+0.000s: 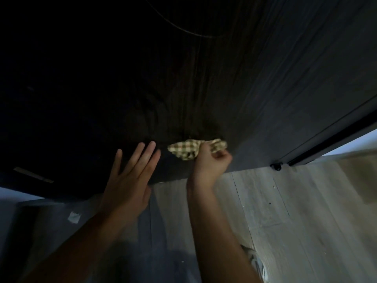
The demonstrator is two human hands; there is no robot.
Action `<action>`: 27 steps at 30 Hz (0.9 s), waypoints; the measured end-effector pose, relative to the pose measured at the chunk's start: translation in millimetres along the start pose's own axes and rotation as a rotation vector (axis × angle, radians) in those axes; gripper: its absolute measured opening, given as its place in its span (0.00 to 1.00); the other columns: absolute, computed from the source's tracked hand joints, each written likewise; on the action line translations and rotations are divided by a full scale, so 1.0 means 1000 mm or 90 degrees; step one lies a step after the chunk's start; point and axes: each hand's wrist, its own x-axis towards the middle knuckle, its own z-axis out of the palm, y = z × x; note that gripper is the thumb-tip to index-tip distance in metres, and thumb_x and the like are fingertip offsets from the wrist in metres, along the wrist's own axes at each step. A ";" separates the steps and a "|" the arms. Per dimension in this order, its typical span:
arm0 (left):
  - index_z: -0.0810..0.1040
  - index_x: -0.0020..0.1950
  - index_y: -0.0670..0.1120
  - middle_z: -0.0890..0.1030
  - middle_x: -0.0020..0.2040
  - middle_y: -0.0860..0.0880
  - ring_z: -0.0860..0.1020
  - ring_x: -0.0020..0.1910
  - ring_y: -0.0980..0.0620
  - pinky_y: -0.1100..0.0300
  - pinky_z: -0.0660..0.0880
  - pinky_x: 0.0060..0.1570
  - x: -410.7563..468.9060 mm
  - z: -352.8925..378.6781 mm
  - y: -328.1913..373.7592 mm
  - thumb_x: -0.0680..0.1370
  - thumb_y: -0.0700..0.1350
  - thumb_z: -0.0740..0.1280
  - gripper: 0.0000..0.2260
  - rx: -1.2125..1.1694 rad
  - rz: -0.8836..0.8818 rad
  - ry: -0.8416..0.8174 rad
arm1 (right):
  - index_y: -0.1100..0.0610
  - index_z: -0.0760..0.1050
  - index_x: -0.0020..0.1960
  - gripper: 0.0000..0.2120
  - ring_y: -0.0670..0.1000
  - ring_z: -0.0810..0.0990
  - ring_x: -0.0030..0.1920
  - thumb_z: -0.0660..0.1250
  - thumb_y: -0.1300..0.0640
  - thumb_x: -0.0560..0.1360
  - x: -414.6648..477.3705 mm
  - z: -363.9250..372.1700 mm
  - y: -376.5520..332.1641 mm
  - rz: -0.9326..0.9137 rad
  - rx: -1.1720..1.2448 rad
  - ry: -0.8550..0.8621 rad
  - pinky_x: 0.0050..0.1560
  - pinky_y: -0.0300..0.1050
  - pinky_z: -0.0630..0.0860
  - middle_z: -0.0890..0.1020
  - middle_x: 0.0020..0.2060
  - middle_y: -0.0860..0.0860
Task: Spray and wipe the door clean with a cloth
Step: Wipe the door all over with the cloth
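Plank floor point(295, 211) ran under the dark door point(234, 78), with a small black fitting point(276, 166) at its lower right corner and a white scrap point(73, 217) lying off to the left. I had my left hand point(130, 176) flat on the door, fingers point(142, 156) spread straight. My right hand point(210, 162) gripped the checked cloth point(186, 150) low against the door, its long axis lying left-right.

floor point(295, 211): pale wood planks | white scrap point(73, 217) lying at left | small specks point(274, 187) at right
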 end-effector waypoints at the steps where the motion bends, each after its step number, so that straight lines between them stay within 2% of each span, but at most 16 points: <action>1: 0.56 0.76 0.45 0.51 0.78 0.47 0.50 0.78 0.48 0.38 0.52 0.71 0.000 -0.003 0.001 0.68 0.39 0.69 0.39 -0.008 0.002 0.015 | 0.57 0.70 0.49 0.11 0.52 0.78 0.46 0.68 0.65 0.71 0.001 -0.003 -0.010 -0.073 -0.010 0.026 0.50 0.47 0.76 0.78 0.43 0.51; 3: 0.55 0.77 0.45 0.50 0.79 0.46 0.49 0.78 0.47 0.40 0.51 0.73 0.000 -0.009 0.005 0.72 0.42 0.60 0.33 -0.017 -0.004 0.042 | 0.55 0.70 0.47 0.10 0.54 0.78 0.48 0.66 0.66 0.71 -0.002 -0.002 -0.014 -0.173 -0.047 0.044 0.52 0.48 0.75 0.78 0.45 0.54; 4: 0.56 0.77 0.44 0.49 0.79 0.46 0.48 0.78 0.48 0.41 0.50 0.73 0.000 -0.014 0.007 0.72 0.43 0.56 0.32 -0.023 -0.014 0.052 | 0.54 0.70 0.47 0.11 0.54 0.77 0.48 0.66 0.67 0.71 -0.007 -0.001 -0.009 -0.201 -0.073 0.032 0.53 0.45 0.75 0.77 0.47 0.55; 6: 0.57 0.76 0.43 0.48 0.79 0.47 0.47 0.78 0.48 0.42 0.47 0.74 0.003 -0.021 0.009 0.71 0.43 0.55 0.32 -0.023 -0.038 0.068 | 0.57 0.71 0.48 0.11 0.48 0.74 0.47 0.66 0.70 0.70 -0.021 0.000 0.000 -0.269 -0.131 -0.025 0.50 0.30 0.71 0.75 0.47 0.55; 8: 0.58 0.76 0.43 0.47 0.79 0.47 0.46 0.78 0.48 0.41 0.46 0.73 0.006 -0.025 0.007 0.70 0.43 0.57 0.33 -0.010 -0.057 0.080 | 0.63 0.73 0.49 0.11 0.42 0.72 0.46 0.67 0.71 0.70 -0.031 -0.004 0.005 -0.392 -0.185 -0.083 0.48 0.24 0.67 0.73 0.48 0.55; 10: 0.57 0.77 0.43 0.47 0.78 0.47 0.44 0.78 0.48 0.40 0.46 0.73 0.008 -0.025 0.003 0.69 0.42 0.59 0.34 -0.001 -0.067 0.099 | 0.64 0.74 0.52 0.12 0.37 0.72 0.49 0.68 0.71 0.70 -0.028 -0.009 -0.001 -0.471 -0.215 -0.127 0.51 0.26 0.69 0.73 0.51 0.56; 11: 0.56 0.77 0.44 0.47 0.78 0.47 0.44 0.78 0.48 0.40 0.46 0.72 0.009 -0.025 0.002 0.69 0.42 0.59 0.35 0.000 -0.068 0.106 | 0.63 0.75 0.52 0.12 0.38 0.73 0.50 0.68 0.71 0.70 -0.023 -0.011 -0.008 -0.480 -0.212 -0.118 0.52 0.29 0.71 0.73 0.52 0.55; 13: 0.55 0.77 0.45 0.45 0.78 0.47 0.44 0.78 0.47 0.39 0.46 0.72 0.012 -0.027 0.002 0.70 0.42 0.58 0.35 -0.009 -0.070 0.120 | 0.62 0.75 0.53 0.13 0.45 0.75 0.51 0.67 0.71 0.70 -0.008 -0.011 -0.020 -0.437 -0.167 -0.041 0.55 0.42 0.74 0.73 0.51 0.53; 15: 0.55 0.77 0.45 0.43 0.78 0.47 0.44 0.78 0.46 0.38 0.47 0.72 0.013 -0.031 0.004 0.71 0.42 0.57 0.34 -0.025 -0.072 0.138 | 0.62 0.74 0.54 0.12 0.47 0.74 0.51 0.66 0.71 0.71 -0.006 -0.007 -0.027 -0.384 -0.119 0.019 0.56 0.49 0.73 0.73 0.51 0.54; 17: 0.54 0.78 0.46 0.42 0.79 0.47 0.44 0.78 0.46 0.38 0.47 0.72 0.012 -0.035 0.007 0.70 0.41 0.59 0.35 -0.031 -0.065 0.152 | 0.63 0.73 0.58 0.13 0.43 0.73 0.55 0.64 0.69 0.74 -0.023 -0.002 -0.027 -0.418 -0.107 -0.009 0.58 0.41 0.72 0.71 0.55 0.56; 19: 0.54 0.78 0.46 0.42 0.79 0.46 0.45 0.78 0.45 0.37 0.47 0.72 0.014 -0.042 0.006 0.71 0.41 0.59 0.35 -0.030 -0.052 0.166 | 0.63 0.73 0.62 0.14 0.36 0.68 0.60 0.62 0.66 0.77 -0.048 0.002 -0.028 -0.531 -0.111 -0.090 0.60 0.30 0.67 0.69 0.60 0.57; 20: 0.54 0.78 0.46 0.42 0.79 0.46 0.45 0.78 0.45 0.37 0.47 0.72 0.016 -0.048 0.006 0.71 0.41 0.59 0.35 -0.029 -0.047 0.175 | 0.63 0.75 0.62 0.14 0.36 0.67 0.62 0.62 0.65 0.77 -0.056 0.003 -0.033 -0.602 -0.118 -0.124 0.62 0.30 0.65 0.68 0.60 0.58; 23: 0.56 0.77 0.46 0.45 0.79 0.45 0.47 0.78 0.44 0.36 0.48 0.72 0.025 -0.069 0.005 0.70 0.40 0.62 0.35 -0.034 -0.063 0.204 | 0.62 0.78 0.58 0.12 0.43 0.69 0.63 0.65 0.67 0.75 -0.048 0.007 -0.064 -0.734 -0.127 -0.153 0.63 0.37 0.69 0.71 0.59 0.60; 25: 0.56 0.77 0.45 0.47 0.79 0.45 0.47 0.78 0.44 0.36 0.48 0.72 0.031 -0.081 0.005 0.70 0.39 0.63 0.36 -0.028 -0.075 0.226 | 0.63 0.79 0.56 0.11 0.50 0.72 0.62 0.66 0.68 0.75 -0.038 0.007 -0.079 -0.712 -0.097 -0.110 0.62 0.46 0.74 0.73 0.58 0.61; 27: 0.55 0.78 0.46 0.46 0.79 0.45 0.46 0.78 0.45 0.36 0.47 0.73 0.035 -0.085 0.004 0.70 0.40 0.64 0.37 -0.008 -0.074 0.232 | 0.62 0.79 0.57 0.12 0.52 0.73 0.63 0.66 0.68 0.75 -0.043 0.007 -0.087 -0.668 -0.065 -0.095 0.62 0.49 0.74 0.73 0.59 0.59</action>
